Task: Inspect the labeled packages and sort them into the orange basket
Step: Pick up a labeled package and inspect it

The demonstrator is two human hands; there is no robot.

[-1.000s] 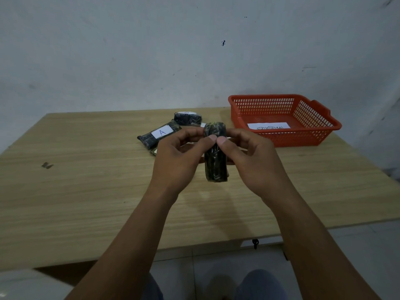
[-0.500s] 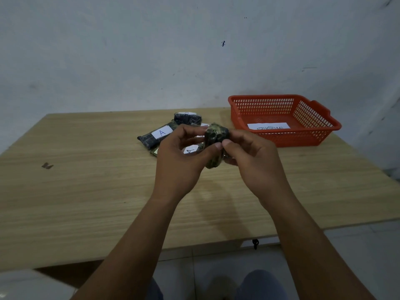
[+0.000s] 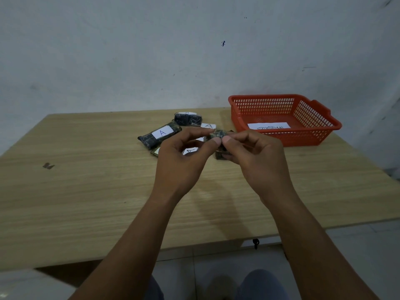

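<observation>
My left hand point(image 3: 184, 161) and my right hand point(image 3: 257, 161) together pinch one dark wrapped package point(image 3: 219, 135) above the middle of the table; only its top end and a lower corner show between the fingers. Behind my hands lie several more dark packages: one with a white "A" label point(image 3: 161, 135) at the left, another point(image 3: 187, 119) farther back, and others partly hidden by my left hand. The orange basket point(image 3: 313, 135) stands at the back right, holding a white paper slip point(image 3: 269, 126) with writing.
The wooden table point(image 3: 86, 191) runs wide to the left, with a small dark mark point(image 3: 48, 166) on it. A white wall rises just behind the table. The front edge lies near my knees, above a tiled floor.
The package hung upright and long between my fingers a second ago; it has since been turned so that mostly its end faces me, and my hands have closed in around it.
</observation>
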